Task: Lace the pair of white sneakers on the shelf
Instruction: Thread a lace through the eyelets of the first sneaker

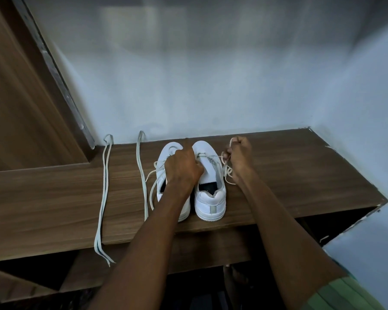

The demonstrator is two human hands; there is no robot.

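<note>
Item: pair of white sneakers, heels toward you, side by side and touching on the brown shelf (278,166), close to the back wall.

Right sneaker (211,198): a cream lace (227,175) already crosses its lowest eyelets, with slack looped on the wood just beside it. Your right hand (240,156) pinches that lace in curled fingers, raised off to the shoe's right. Your left hand (184,166) is curled over the tongue area between the two shoes; whether it grips the lace or only steadies the shoe, you cannot tell.

Left sneaker (166,175): partly under your left arm, a loose lace trailing off its left side.

Spare laces: two pale flat ones (104,186) (141,173), doubled, well apart from the shoes, their ends hanging over the front edge.

Handling, by judgement: shoes light, likely to slide when tugged, so brace at the heel collar or tongue. Laces limp and flat; take them close to the tip, where they are stiffest, and keep them untwisted.
</note>
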